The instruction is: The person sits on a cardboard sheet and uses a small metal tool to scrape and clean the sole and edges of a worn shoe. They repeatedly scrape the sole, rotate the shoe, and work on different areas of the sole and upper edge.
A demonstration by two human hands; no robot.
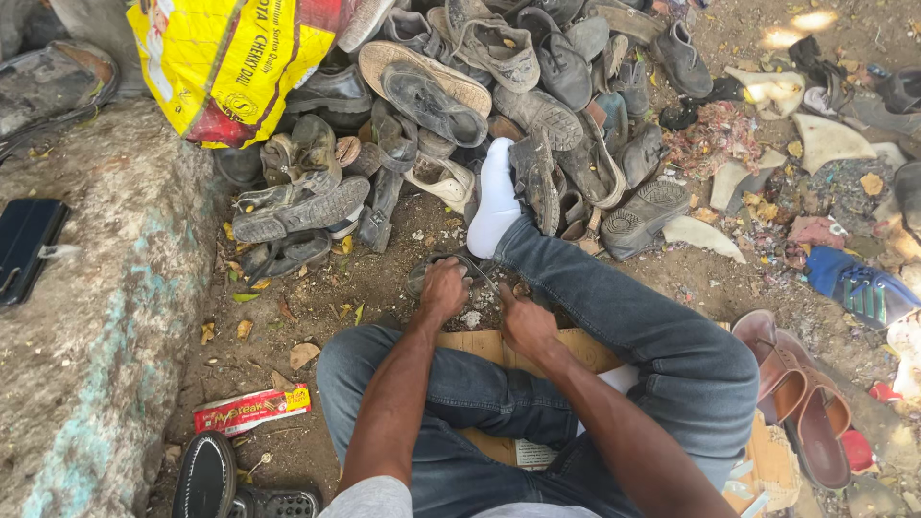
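Observation:
I sit cross-legged on a piece of cardboard point(480, 346) laid on dirt ground, in blue jeans and white socks. My left hand point(445, 289) grips a worn dark shoe point(424, 272) that lies on the ground in front of my shins. My right hand point(524, 322) is closed at the shoe's near side, close to my left hand. What the right hand holds is hidden by its fingers. My white-socked foot point(496, 203) rests just beyond the shoe.
A big heap of old worn shoes point(499, 86) fills the ground ahead. A yellow and red sack point(225, 62) lies at the far left, a rough concrete ledge point(91, 317) with a black case point(27, 245) on my left, brown sandals point(801, 398) at my right.

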